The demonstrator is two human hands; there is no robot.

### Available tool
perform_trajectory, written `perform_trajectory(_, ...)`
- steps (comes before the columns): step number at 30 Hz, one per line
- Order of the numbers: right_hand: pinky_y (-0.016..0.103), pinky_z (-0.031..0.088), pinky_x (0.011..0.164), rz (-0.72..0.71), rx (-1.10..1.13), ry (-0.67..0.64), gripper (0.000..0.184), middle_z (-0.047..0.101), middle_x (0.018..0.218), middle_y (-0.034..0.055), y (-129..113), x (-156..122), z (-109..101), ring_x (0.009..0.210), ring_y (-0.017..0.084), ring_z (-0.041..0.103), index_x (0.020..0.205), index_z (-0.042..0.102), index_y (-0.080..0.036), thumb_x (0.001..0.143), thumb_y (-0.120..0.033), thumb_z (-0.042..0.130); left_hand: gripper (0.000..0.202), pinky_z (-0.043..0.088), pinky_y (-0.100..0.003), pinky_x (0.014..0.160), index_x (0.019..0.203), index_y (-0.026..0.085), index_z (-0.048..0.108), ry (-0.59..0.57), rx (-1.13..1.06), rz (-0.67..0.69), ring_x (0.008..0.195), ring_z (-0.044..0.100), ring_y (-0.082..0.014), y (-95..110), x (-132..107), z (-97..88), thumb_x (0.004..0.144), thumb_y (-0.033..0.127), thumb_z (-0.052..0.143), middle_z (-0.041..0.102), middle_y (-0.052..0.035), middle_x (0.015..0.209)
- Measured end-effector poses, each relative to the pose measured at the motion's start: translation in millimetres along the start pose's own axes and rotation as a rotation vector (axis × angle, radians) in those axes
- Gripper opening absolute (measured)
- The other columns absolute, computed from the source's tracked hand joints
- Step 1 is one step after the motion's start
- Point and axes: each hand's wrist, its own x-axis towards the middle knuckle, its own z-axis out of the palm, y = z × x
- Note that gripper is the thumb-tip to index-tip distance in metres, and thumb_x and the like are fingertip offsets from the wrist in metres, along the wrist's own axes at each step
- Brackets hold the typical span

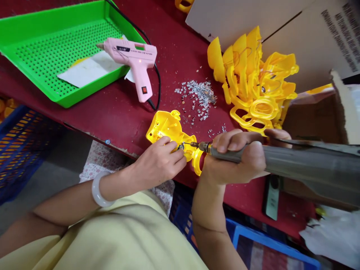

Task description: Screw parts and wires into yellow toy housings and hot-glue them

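Observation:
My left hand [161, 160] pinches a yellow plastic shell [167, 127] at the red table's near edge, fingers closed on its lower side beside a small screw. My right hand [239, 157] is wrapped round a grey electric screwdriver [303, 165], and the driver's thin bit [191, 144] points left into the shell right by my left fingertips. A white bangle [98, 189] sits on my left wrist.
A pile of small silver screws [200, 93] lies behind the shell. Stacked yellow shells [253, 78] sit at the right by a cardboard box [309, 33]. A pink glue gun [135, 60] rests on a green tray [53, 48]. Blue crates [19, 146] stand below.

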Motion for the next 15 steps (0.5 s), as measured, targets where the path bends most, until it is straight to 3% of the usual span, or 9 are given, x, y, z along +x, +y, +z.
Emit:
perform_trajectory(5,0.014,0.032,0.037,0.074,-0.003,0.016,0.023,0.039,0.053,-0.0128,0.3,0.7,-2.1,0.037,0.004,0.034,0.095,0.047,-0.021,0.072,-0.017,0.048,0.022,0.037,-0.037,0.072,0.094,0.014,0.065,0.094,0.082,0.017,0.081,0.057,-0.0196,-0.6,-0.9,2.1,0.098,0.015,0.043,0.070,-0.0059,0.094)
perform_trajectory(10,0.016,0.027,0.034,0.056,-0.039,0.025,0.024,0.038,0.052,-0.0129,1.3,1.4,-3.7,0.035,0.005,0.033,0.096,0.047,-0.022,0.072,-0.020,0.047,0.017,0.038,-0.036,0.071,0.091,0.013,0.064,0.111,0.070,0.012,0.080,0.057,-0.0196,-0.7,-0.9,2.8,0.096,0.015,0.048,0.069,-0.0042,0.089)
perform_trajectory(15,0.016,0.031,0.035,0.051,0.003,-0.069,0.023,0.043,0.054,-0.0114,2.5,1.3,-8.4,0.035,0.005,0.035,0.095,0.050,-0.021,0.073,-0.019,0.048,0.017,0.038,-0.036,0.069,0.093,0.013,0.064,0.116,0.053,0.000,0.079,0.057,-0.0195,-0.1,0.8,3.5,0.096,0.016,0.048,0.069,-0.0050,0.092)
